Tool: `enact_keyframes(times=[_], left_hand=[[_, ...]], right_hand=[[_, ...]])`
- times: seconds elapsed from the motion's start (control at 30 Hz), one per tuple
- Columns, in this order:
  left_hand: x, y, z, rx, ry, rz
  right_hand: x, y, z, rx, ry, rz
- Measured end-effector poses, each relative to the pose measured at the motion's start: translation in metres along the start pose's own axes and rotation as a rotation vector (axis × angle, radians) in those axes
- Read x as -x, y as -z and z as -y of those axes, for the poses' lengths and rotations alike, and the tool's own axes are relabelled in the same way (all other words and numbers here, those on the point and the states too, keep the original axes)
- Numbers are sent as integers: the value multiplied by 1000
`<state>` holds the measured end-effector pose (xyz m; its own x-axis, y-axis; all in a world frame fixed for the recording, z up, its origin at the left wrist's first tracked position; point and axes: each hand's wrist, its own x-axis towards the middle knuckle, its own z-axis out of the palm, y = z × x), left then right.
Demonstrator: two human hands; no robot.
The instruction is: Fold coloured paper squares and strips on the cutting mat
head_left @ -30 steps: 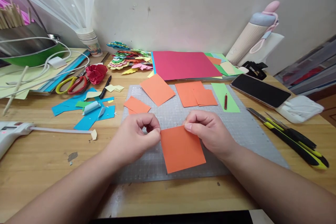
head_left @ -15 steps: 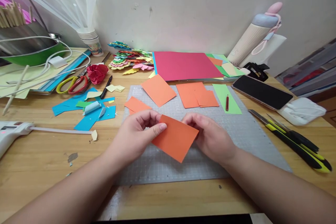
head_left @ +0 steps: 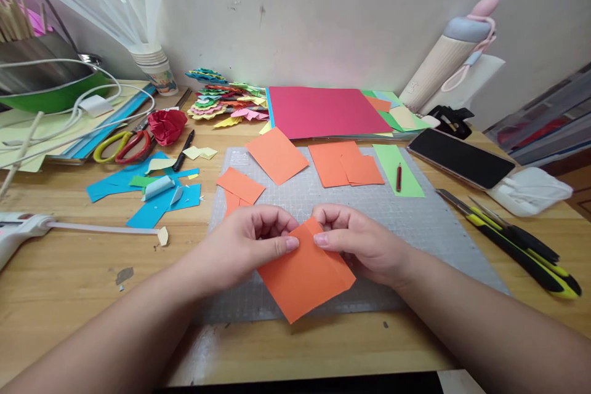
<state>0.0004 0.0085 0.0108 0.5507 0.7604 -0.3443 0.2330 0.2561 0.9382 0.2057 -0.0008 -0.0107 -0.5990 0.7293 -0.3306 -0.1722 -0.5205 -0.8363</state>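
Note:
Between my hands is an orange piece of paper (head_left: 302, 277), tilted above the grey cutting mat (head_left: 392, 240), with a crease line near its right edge. My left hand (head_left: 253, 246) pinches its upper left side, thumb on top. My right hand (head_left: 360, 243) grips the upper right edge with the thumb on the face; its other fingers are partly hidden behind the sheet. On the mat beyond lie an orange square (head_left: 277, 156), overlapping orange pieces (head_left: 335, 163), orange strips (head_left: 240, 184) and a green strip (head_left: 383, 166) bearing a short pencil (head_left: 399, 177).
At left are blue paper scraps (head_left: 152, 203), scissors (head_left: 124, 146), a black pen (head_left: 183, 151) and a glue gun (head_left: 21, 234). A red sheet (head_left: 323, 112) lies at the back. On the right are a phone (head_left: 462, 157), a yellow-black cutter (head_left: 517, 252) and a leaning bottle (head_left: 443, 61).
The orange paper has turned and come a little nearer, now showing a crease near its right edge. My right thumb has moved onto its face. The view has shifted slightly.

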Motion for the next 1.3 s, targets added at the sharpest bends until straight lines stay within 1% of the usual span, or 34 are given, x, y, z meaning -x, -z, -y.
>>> enact_keyframes(times=[0.13, 0.27, 0.33, 0.37, 0.4, 0.43, 0.5, 0.53, 0.57, 0.6, 0.63, 0.67, 0.7, 0.73, 0.77, 0.83, 0.9, 1.13, 1.23, 1.3], left_hand=[[1, 2, -1, -37, 1, -10], [-1, 2, 0, 2, -1, -50], [-2, 1, -1, 18, -21, -89], [-1, 0, -1, 8, -57, -135], [-1, -1, -2, -27, -124, -209], [0, -2, -2, -97, -231, -308], [3, -3, -2, -352, -538, -501], [5, -3, -2, -517, -708, -567], [6, -4, -1, -683, -859, -601], [7, -4, -1, -830, -977, -608], [8, -5, 1, -945, -1053, -595], [8, -5, 2, -1026, -1086, -573], [7, -5, 4, -1079, -1091, -542], [6, -6, 6, -1111, -1074, -500], [5, -6, 8, -1131, -1051, -457], [3, -7, 12, -1156, -997, -382], [1, -8, 14, -1162, -957, -342], [1, -10, 14, -1115, -881, -337], [2, -10, 11, -1094, -862, -306], [3, -10, 9, -1048, -783, -292]], right_hand=[[-1, -3, 0, 89, 58, -49], [-2, -3, 0, 69, 30, -72], [-2, -2, 0, 83, 50, -63], [-3, -2, -1, 113, 82, -62], [-4, -1, -3, 159, 132, -84], [-5, -1, -4, 217, 194, -144], [-8, 0, -6, 301, 319, -358], [-9, 1, -6, 285, 359, -455], [-10, 1, -6, 227, 366, -500], [-10, 1, -5, 144, 344, -481], [-10, 1, -5, 57, 307, -410], [-9, 1, -4, -7, 271, -320], [-8, 0, -3, -28, 242, -245], [-7, -1, -2, -11, 225, -204], [-6, -1, -2, 28, 225, -205], [-5, -3, -3, 115, 241, -274], [-5, -4, -3, 157, 240, -328], [-7, -4, -3, 131, 211, -320], [-8, -3, -3, 135, 206, -328], [-8, -3, -4, 157, 194, -316]])
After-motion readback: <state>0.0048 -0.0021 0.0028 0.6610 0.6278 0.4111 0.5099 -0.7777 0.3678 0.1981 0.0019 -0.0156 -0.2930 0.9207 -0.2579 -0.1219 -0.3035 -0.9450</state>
